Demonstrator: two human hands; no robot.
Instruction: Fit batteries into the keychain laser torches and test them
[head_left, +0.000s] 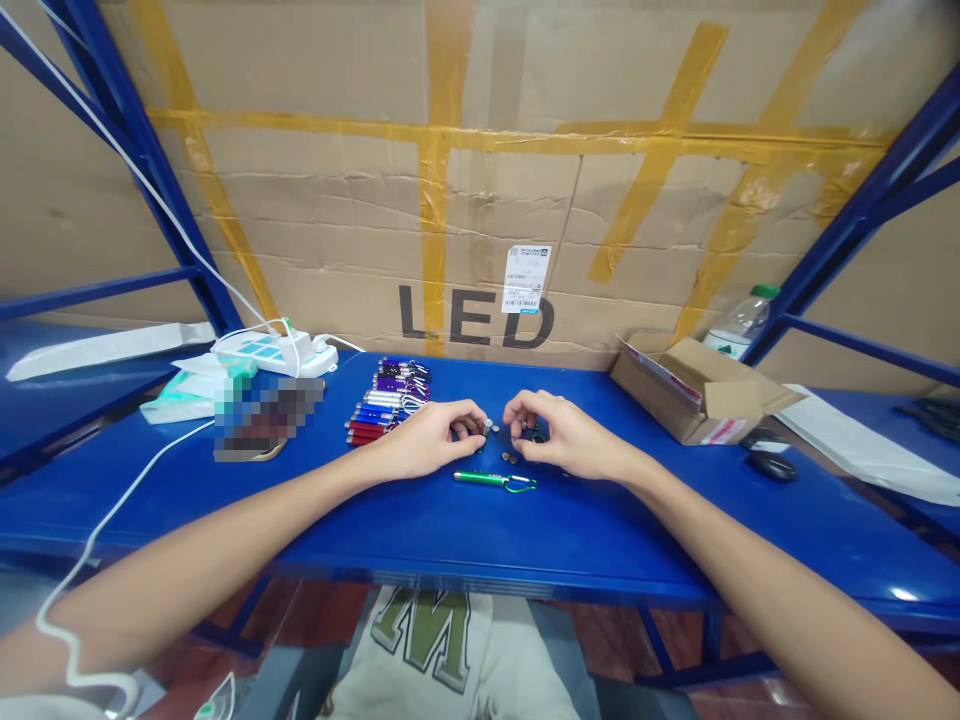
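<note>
My left hand (442,438) is closed in a pinch, with a small silvery piece (487,426) at its fingertips. Across a narrow gap, my right hand (562,435) curls thumb and fingers together; whatever is between them is too small to make out. Small round discs (509,458), perhaps button cells, lie on the blue table between the hands. In front of them is a green pen-shaped flashlight (484,480) with a carabiner clip (520,485). Dark and green bits are partly hidden behind my right fingers. Left of my left hand lies a row of several similar flashlights (379,413) in red, blue, silver and purple.
An open cardboard box (697,385) stands at the right, beside a black computer mouse (771,465) and a clear bottle (742,322). At the left are a power strip (274,352), a phone-like blurred item (270,420) and a white cable (124,490). Large cardboard (337,220) closes off the back.
</note>
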